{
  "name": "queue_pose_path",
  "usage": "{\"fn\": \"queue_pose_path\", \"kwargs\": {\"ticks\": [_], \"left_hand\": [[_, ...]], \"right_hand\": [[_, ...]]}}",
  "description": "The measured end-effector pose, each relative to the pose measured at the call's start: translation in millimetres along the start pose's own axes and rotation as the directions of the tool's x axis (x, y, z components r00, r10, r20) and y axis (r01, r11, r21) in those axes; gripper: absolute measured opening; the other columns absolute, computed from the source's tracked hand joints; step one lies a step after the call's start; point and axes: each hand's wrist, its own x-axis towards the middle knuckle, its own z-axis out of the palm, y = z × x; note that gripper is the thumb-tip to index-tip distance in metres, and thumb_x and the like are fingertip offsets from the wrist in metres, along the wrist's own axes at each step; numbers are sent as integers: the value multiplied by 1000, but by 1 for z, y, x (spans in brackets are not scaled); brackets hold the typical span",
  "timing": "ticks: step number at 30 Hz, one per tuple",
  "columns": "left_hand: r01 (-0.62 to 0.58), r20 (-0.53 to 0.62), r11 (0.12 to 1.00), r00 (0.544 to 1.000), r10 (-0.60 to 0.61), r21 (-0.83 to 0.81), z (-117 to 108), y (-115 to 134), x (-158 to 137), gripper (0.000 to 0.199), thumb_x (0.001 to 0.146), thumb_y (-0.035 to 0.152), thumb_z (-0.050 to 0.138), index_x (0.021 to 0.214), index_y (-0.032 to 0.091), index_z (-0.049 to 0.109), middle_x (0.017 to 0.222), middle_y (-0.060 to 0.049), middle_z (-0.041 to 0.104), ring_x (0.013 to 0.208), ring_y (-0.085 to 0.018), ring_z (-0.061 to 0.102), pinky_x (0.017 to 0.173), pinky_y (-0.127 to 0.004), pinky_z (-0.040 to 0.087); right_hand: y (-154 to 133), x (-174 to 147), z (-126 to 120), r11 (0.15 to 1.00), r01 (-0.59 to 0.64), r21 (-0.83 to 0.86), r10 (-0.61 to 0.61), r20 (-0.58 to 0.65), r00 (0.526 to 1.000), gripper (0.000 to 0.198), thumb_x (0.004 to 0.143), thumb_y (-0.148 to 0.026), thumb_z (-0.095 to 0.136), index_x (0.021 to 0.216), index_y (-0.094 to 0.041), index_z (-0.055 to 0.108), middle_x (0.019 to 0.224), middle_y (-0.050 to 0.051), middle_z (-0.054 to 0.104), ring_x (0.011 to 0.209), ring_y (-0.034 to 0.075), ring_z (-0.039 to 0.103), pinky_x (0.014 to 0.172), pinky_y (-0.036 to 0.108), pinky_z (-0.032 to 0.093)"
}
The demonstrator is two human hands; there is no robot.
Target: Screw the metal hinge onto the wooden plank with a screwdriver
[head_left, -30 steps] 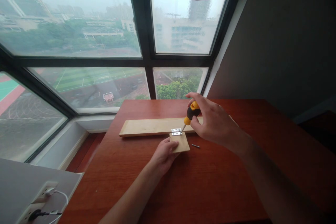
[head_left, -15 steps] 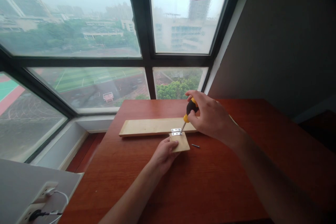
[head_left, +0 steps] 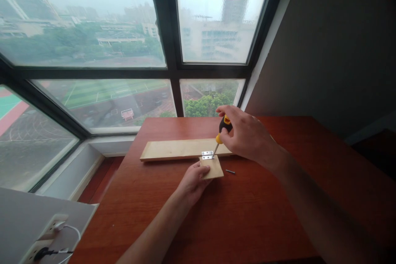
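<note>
We have room to pass over the table [head_left: 244, 227] between our forearms [head_left: 163, 222], up to the screw [head_left: 230, 171]. Behind it the long board [head_left: 173, 148] lies across our path, and our right hand [head_left: 249, 134] with the screwdriver [head_left: 219, 138] blocks the hinge [head_left: 205, 158] from the right.

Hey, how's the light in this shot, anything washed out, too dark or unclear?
Head view: pale, hazy glare in the upper window panes; deep shadow on the right-hand wall; table darkening rightward; hinge bright, but where the screwdriver tip meets it, too small to make out.
</note>
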Motion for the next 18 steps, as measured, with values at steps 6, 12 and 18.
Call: {"fn": "queue_pose_path", "kwargs": {"ticks": [6, 12, 18], "left_hand": [[4, -2, 1000, 1000, -4, -1, 0, 0, 1, 23, 74, -1, 58, 94, 8, 66, 92, -11, 69, 77, -16, 65, 72, -24, 55], [4, 0, 1000, 1000, -4, -4, -2, -2, 2, 23, 74, -1, 59, 94, 8, 66, 92, -11, 69, 78, -16, 65, 70, -24, 55], [3, 7, 1000, 1000, -3, -10, -1, -1, 2, 24, 73, -1, 60, 94, 8, 67, 93, -12, 70, 77, -16, 66, 70, -24, 55]], "right_hand": [[-1, 4, 1, 995, -42, -93, 39, -29, 999, 30, 90, -40, 49, 113, -25, 61, 104, 5, 70, 86, 23, 65, 66, 31, 43], [0, 4, 0, 998, 11, 59, -12, 14, 1000, 42, 79, -20, 51, 121, -22, 55, 114, 5, 66, 97, 21, 62, 76, 30, 45], [-1, 5, 2, 999, -22, -47, 21, -6, 1000, 40, 88, -38, 49, 124, -22, 53, 112, 7, 68, 93, 25, 64, 72, 34, 45]]}}
